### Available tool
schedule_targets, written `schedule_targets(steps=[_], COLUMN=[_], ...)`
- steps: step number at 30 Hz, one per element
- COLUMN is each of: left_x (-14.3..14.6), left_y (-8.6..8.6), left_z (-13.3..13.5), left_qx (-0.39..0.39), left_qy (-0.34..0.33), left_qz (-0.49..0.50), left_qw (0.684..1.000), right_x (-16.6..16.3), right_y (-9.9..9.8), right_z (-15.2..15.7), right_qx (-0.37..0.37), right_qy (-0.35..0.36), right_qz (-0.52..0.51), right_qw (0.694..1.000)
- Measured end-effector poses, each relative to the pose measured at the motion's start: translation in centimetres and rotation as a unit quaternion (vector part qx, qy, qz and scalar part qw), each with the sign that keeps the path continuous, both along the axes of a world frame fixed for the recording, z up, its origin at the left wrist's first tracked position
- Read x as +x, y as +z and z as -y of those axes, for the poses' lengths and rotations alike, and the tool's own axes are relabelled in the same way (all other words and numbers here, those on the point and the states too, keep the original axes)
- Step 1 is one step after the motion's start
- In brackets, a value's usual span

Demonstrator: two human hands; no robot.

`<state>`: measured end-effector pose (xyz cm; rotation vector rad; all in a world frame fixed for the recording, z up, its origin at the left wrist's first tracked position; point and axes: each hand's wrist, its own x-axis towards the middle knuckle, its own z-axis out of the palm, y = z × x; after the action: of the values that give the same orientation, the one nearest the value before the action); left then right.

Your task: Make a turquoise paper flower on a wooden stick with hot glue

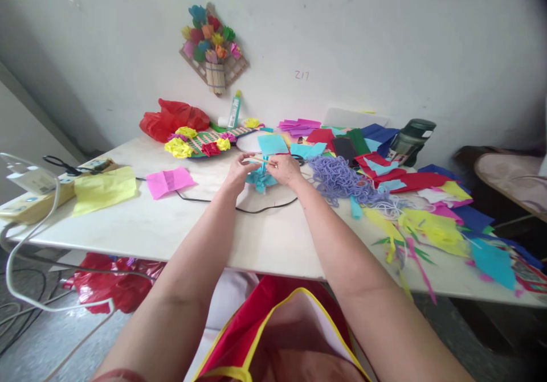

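Near the middle of the table, my left hand (241, 171) and my right hand (284, 169) face each other. A thin pale stick (255, 160), wood by its look, runs between them with the fingers of both hands closed on its ends. Just under the stick is a crumpled light-blue paper flower (260, 181), partly hidden by the hands; whether the fingers also grip it is not clear. Behind the hands lies a flat light-blue paper sheet (272, 144). A heap of purple yarn (342, 180) is right of my right hand.
A pink paper square (170, 182), a yellow sheet (106, 190) and a power strip (25, 202) lie left. A black cord (205, 200) crosses the table. Behind are a flower-decorated craft (205, 143) and glue tube (234, 111). Coloured paper scraps (431, 231) and a dark bottle (412, 142) are right.
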<state>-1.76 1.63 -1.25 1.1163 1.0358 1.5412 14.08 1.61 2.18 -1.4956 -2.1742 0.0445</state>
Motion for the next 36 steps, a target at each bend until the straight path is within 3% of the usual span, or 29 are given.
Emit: schedule_targets(steps=[6, 11, 27, 36], left_x=[0.46, 0.79, 0.8, 0.85], left_y=[0.24, 0.47, 0.29, 0.41], left_z=[0.01, 0.29, 0.21, 0.08], left_qx=[0.03, 0.01, -0.013, 0.021], left_qy=[-0.012, -0.034, -0.005, -0.001], left_qz=[-0.019, -0.024, -0.017, -0.041], left_qw=[0.999, 0.999, 1.0, 0.999], right_x=[0.17, 0.02, 0.08, -0.1], right_y=[-0.26, -0.4, -0.09, -0.15], right_z=[0.07, 0.11, 0.65, 0.83], right_qx=[0.017, 0.028, 0.011, 0.028], right_qy=[0.0, 0.003, -0.024, -0.016], right_qz=[0.0, -0.008, -0.017, -0.017], right_qw=[1.0, 1.0, 1.0, 0.999])
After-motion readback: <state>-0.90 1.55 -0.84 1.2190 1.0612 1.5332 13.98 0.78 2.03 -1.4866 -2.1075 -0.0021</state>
